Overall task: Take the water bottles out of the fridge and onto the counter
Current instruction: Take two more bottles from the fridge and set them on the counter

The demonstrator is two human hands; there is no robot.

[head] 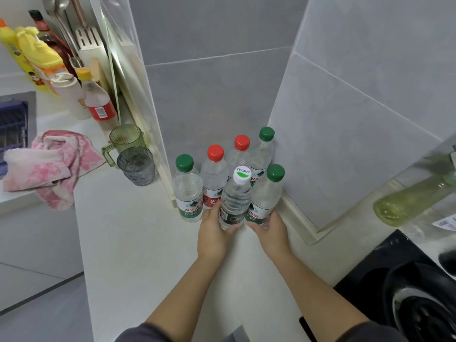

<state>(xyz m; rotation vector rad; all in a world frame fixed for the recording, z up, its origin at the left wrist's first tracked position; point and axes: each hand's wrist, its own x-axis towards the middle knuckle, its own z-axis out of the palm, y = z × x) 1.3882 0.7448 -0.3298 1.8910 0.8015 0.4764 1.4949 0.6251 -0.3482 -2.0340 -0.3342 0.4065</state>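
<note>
Several water bottles stand grouped on the white counter [138, 243] against the grey tiled corner. My left hand [214, 233] grips the base of a white-capped bottle [235, 196] at the front of the group. My right hand [270, 230] holds the bottom of a green-capped bottle [265, 196] beside it. Behind them stand another green-capped bottle [187, 188] at the left, two red-capped bottles [214, 178] [238, 154] and a further green-capped bottle [262, 151] at the back. All are upright. The fridge is out of view.
Two plastic cups, green [125, 139] and grey [135, 166], stand left of the bottles. A pink towel [49, 166] lies further left, with sauce and detergent bottles [37, 55] behind. A black stove [399, 280] with a pan and an oil bottle [414, 198] are at the right.
</note>
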